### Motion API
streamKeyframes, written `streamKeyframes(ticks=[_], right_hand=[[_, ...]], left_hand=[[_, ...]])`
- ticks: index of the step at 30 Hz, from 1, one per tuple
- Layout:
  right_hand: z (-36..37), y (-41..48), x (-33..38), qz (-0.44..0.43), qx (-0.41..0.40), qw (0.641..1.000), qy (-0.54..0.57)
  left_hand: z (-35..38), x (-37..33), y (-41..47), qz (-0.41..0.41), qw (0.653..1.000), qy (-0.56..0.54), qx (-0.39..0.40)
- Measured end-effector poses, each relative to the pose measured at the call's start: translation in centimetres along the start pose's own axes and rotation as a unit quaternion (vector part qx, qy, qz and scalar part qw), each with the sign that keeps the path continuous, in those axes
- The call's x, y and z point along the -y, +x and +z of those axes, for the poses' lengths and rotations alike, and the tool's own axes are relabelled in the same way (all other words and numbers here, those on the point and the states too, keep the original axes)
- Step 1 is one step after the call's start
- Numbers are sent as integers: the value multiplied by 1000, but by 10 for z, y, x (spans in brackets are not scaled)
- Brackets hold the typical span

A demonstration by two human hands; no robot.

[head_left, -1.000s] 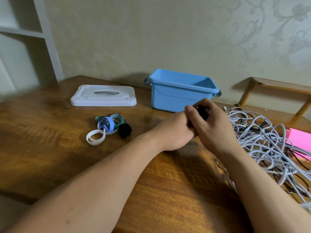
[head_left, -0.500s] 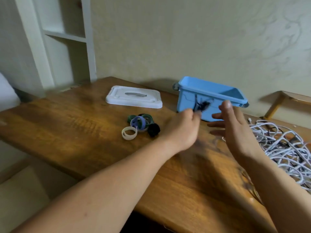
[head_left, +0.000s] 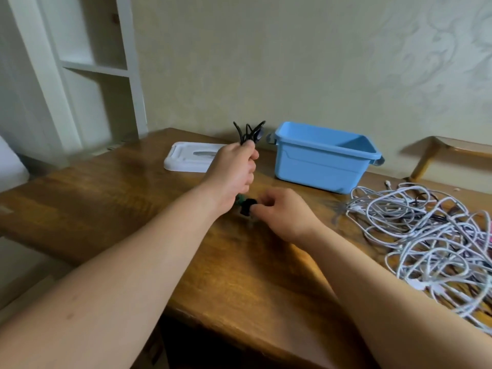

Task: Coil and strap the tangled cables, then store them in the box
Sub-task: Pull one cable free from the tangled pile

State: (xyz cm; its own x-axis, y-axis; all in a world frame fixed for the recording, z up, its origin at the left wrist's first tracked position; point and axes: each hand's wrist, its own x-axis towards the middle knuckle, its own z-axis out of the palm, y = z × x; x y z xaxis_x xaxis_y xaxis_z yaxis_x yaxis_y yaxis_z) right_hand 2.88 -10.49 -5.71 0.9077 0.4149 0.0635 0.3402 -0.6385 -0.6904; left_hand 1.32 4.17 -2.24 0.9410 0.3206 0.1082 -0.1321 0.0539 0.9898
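Black loops of a coiled cable (head_left: 249,132) stick up from the left hand (head_left: 234,171), fingers curled tight round the bundle, held above the table (head_left: 127,201) just left of the blue box (head_left: 314,166). The right hand (head_left: 283,211) pinches what looks like a black strap (head_left: 247,206) on the wood; blur hides the fingertips. Squeeze the coil at its waist while lifting the strap, so no loop springs loose before wrapping.

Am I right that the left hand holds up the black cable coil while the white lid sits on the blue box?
Not quite: the head view shows the white lid lying on the table left of the open blue box, not on it. The left hand does hold up the black cable coil; the right hand pinches a black strap.
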Motion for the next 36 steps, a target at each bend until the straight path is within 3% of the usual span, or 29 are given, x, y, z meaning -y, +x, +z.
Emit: streamKeyframes(ticks=[3, 9, 15, 20, 24, 27, 36], right_hand=[[-26, -5, -23, 7, -38, 992, 119], [-64, -2, -67, -9, -111, 934, 339], [-56, 2, -85, -6, -105, 918, 383], [-52, 8, -84, 15, -137, 910, 392], [-54, 6, -87, 19, -144, 893, 425], [-53, 1, -83, -12, -135, 884, 447], [-55, -8, -73, -90, -163, 874, 450]], left_hand=[[12, 7, 3, 4, 1000, 0, 20], [65, 40, 18, 48, 996, 68, 43], [66, 51, 18, 100, 962, 214, 137], [41, 48, 18, 118, 936, 318, 94], [37, 38, 15, 133, 960, 243, 39], [48, 38, 11, 126, 979, 141, 75], [67, 36, -3, 5, 982, 53, 183]])
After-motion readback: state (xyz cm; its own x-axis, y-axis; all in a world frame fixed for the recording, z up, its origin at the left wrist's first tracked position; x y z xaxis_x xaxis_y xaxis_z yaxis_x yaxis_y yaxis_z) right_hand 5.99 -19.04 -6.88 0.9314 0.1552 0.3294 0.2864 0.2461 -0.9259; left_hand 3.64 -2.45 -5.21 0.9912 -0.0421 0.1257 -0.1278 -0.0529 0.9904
